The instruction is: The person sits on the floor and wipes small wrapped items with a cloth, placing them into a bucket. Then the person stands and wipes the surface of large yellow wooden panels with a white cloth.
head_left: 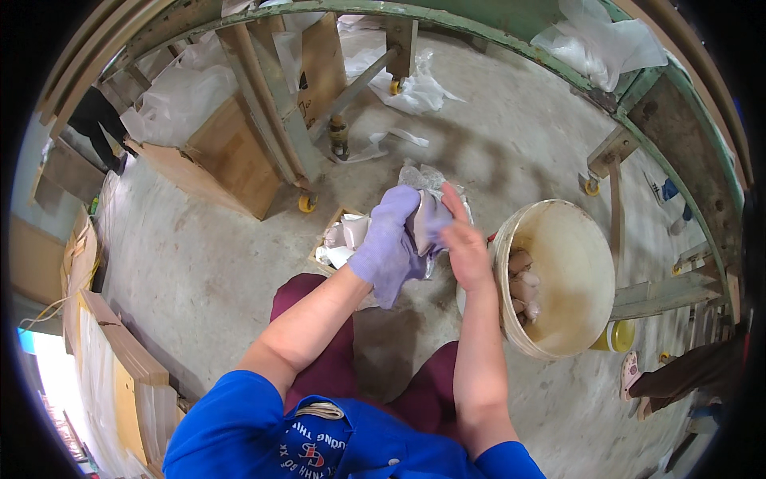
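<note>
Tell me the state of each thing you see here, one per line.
Left hand in lavender fabric glove: gloved, grip unclear.
Bare right hand: close to the gloved hand, motion-blurred.
Round off-white bucket: open, stained inside, holding small pinkish-brown items.
Small shallow brown box: open, holding pale packets.
Dark bottle: appears upright.
Large brown box: translucent plastic sheeting bulging over its top.

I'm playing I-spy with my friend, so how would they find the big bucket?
Above the grey floor, find the person's bare right hand. Just to its right is a big, round, whitish bucket, its wide mouth open. Unlike the smaller yellow-and-white container partly hidden behind it, it shows pinkish lumps inside.
</note>
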A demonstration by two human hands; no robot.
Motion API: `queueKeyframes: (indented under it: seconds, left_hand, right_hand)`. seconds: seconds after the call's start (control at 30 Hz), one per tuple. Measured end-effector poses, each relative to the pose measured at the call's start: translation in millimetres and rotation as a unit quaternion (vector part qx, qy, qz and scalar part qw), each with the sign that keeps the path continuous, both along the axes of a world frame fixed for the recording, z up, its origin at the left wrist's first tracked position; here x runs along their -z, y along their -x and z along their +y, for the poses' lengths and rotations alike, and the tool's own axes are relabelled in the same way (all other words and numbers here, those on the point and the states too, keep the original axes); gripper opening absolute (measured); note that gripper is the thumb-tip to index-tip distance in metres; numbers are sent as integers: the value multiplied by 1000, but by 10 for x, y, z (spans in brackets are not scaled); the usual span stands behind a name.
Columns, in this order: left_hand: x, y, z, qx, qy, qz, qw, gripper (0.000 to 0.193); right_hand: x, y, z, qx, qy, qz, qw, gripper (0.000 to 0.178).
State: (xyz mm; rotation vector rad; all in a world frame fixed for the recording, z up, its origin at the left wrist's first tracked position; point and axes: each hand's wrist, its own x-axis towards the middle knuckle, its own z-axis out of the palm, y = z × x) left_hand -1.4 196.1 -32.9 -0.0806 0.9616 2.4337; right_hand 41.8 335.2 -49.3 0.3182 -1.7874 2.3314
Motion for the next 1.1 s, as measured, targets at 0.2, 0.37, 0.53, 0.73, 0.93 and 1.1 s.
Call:
queueKeyframes:
  seconds: [0.2, 0.37, 0.53, 0.73, 0.93, 1.1]
  left_hand:
    - [80, 136, -75, -194, 512, 614, 568, 10]
    - [-180, 148, 199, 38, 472, 168, 865, 18]
    - [111, 163, 140, -38, 253, 156, 954, 30]
    - [-14, 226, -141, 103, -19, 10, 994, 40]
    - [82, 295, -242, 129, 24, -31, 991, 42]
    - [-399, 29, -117, 189, 92, -63, 976, 37]
  right_hand:
    - [169, 48, -361, 155, -122, 36, 980, 16]
    - [90, 54, -253, 254, -5, -98, 962, 24]
    - [196, 65, -162, 150, 47, -71, 985, 34]
    - [129, 39, -310, 223, -217, 43, 949, 34]
    - [155, 111, -7, 279, -199, -23, 939, 28]
    - [6, -20, 151, 306, -94, -22, 947, 32]
